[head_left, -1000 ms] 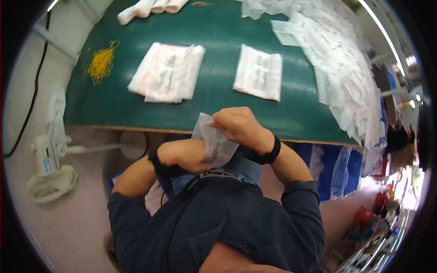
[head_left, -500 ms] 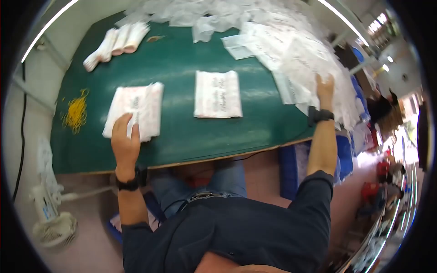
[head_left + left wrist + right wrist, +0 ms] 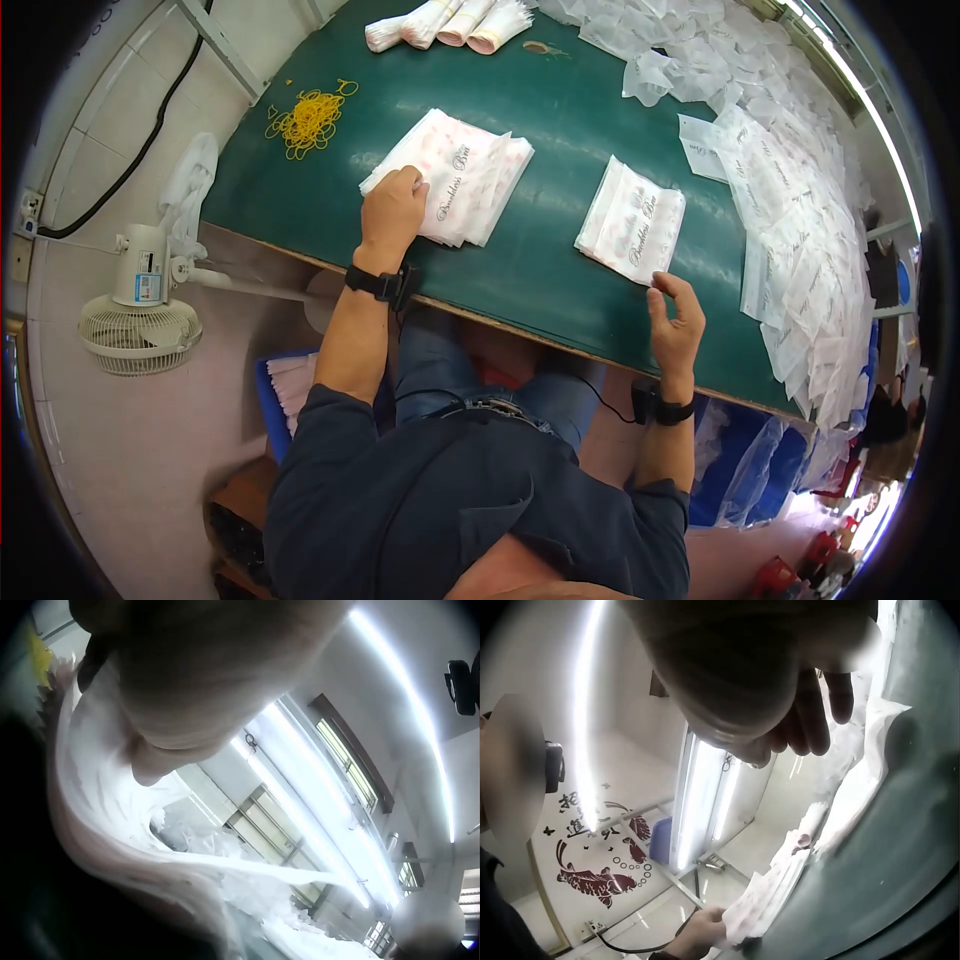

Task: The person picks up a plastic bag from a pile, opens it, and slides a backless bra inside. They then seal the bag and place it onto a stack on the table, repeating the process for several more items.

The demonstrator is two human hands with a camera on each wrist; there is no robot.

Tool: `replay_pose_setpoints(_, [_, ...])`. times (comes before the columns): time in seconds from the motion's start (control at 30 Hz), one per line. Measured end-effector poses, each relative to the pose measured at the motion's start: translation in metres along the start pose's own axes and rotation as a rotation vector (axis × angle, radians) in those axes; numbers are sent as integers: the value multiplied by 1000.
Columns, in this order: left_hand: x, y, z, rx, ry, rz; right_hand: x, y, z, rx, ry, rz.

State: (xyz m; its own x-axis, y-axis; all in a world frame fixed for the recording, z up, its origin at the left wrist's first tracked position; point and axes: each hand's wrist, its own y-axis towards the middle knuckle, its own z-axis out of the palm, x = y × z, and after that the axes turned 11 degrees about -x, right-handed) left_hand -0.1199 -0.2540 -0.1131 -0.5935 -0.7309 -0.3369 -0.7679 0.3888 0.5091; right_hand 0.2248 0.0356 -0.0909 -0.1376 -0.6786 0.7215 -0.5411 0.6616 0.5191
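Note:
Two stacks of printed white plastic bags lie on the green table. The larger left stack point(image 3: 480, 185) has a fanned right side. My left hand point(image 3: 393, 215) grips its near left edge, and the left wrist view shows the bags point(image 3: 105, 780) bowed upward beneath the thumb. Beside the near right corner of the smaller stack point(image 3: 630, 222) is my right hand point(image 3: 678, 330), its index fingertip right at that corner and the thumb just below. In the right wrist view, its other fingers point(image 3: 814, 724) hang loosely, and a bag corner sticks out free.
Yellow rubber bands point(image 3: 308, 122) lie heaped at the table's left. Several rolled bag bundles point(image 3: 430, 22) sit at the far edge. A large pile of loose bags point(image 3: 800, 260) covers the right side. A fan point(image 3: 140, 335) stands left of the table; a blue crate point(image 3: 745, 485) is below its right end.
At first both hands held a bag near the lap; then they parted, left over the larger stack, right on the loose pile. Now the right has come back to the smaller stack, and the left grips its stack's edge.

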Motion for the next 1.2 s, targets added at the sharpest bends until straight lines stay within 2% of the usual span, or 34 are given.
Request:
replay_pose_setpoints(0.1, [-21,-9,-31,-168,-308,13,23,5,19,108,71,-63])
replay_pose_setpoints(0.23, [-80,-29,-75,-53,-480,127,116,44,57,-37,-6,-551])
replay_pose_setpoints(0.3, [-101,-36,-90,1,-475,344,142,52,82,48,-70,-704])
replay_pose_setpoints(0.33, [-104,-41,-94,27,-469,450,137,55,82,49,-77,-696])
replay_pose_setpoints(0.43, [-74,-56,-106,86,-468,402,115,61,81,323,-193,-822])
replay_pose_setpoints(0.5, [-70,-57,-109,103,-465,371,116,56,85,315,-175,-839])
replay_pose_setpoints(0.6, [-86,-59,-101,-190,-453,471,117,43,81,289,-164,-835])
replay_pose_setpoints(0.63, [-86,-60,-99,-188,-459,466,120,42,80,328,-194,-824])
replay_pose_setpoints(0.73, [-85,-59,-97,17,-485,465,129,40,76,403,-256,-806])
replay_pose_setpoints(0.77, [-84,-58,-94,12,-487,469,132,38,74,278,-243,-794])
replay_pose_setpoints(0.83, [-75,-59,-86,152,-724,127,139,34,71,32,-205,-769])
replay_pose_setpoints(0.87, [-72,-60,-82,222,-836,-50,140,31,73,32,-203,-774])
replay_pose_setpoints(0.97, [-74,-63,-74,255,-862,-63,133,9,80,196,-124,-903])
replay_pose_setpoints(1.17, [-81,-70,-82,347,-847,-40,125,22,88,282,-234,-865])
replay_pose_setpoints(1.2, [-75,-71,-80,409,-838,-108,120,27,84,296,-267,-854])
